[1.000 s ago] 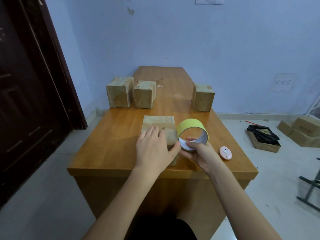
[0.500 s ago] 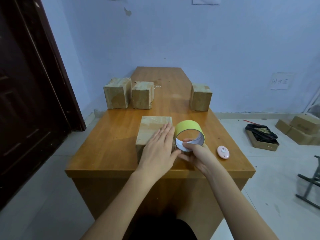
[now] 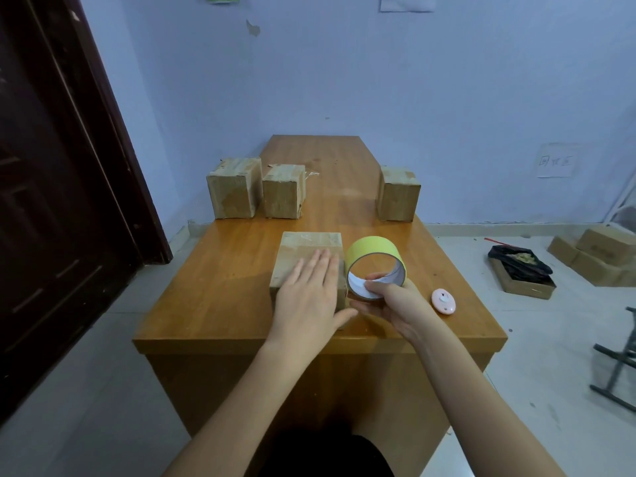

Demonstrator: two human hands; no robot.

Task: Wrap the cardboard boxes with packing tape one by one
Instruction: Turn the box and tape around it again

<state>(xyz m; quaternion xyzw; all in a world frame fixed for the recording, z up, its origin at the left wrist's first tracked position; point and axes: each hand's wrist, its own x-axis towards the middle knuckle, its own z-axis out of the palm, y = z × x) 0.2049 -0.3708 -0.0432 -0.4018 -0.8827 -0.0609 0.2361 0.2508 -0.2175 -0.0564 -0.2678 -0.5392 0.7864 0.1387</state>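
A cardboard box (image 3: 303,251) sits near the front of the wooden table (image 3: 223,287). My left hand (image 3: 309,297) lies flat on its top with straight fingers, the thumb down its right side. Right beside the box, my right hand (image 3: 389,301) grips a yellow-green roll of packing tape (image 3: 375,259), thumb inside the core and fingers under it. The roll touches the box's right side. Three more cardboard boxes stand farther back: two at the left (image 3: 234,192) (image 3: 284,191) and one at the right (image 3: 399,194).
A small pink round object (image 3: 444,301) lies on the table to the right of my right hand. A dark door (image 3: 51,187) is at the left. On the floor at the right are cardboard boxes (image 3: 599,254), an open box with black material (image 3: 519,271) and a metal frame (image 3: 616,373).
My left hand has slid forward and flattened across the box top. The tape roll has come in closer against the box's right side.
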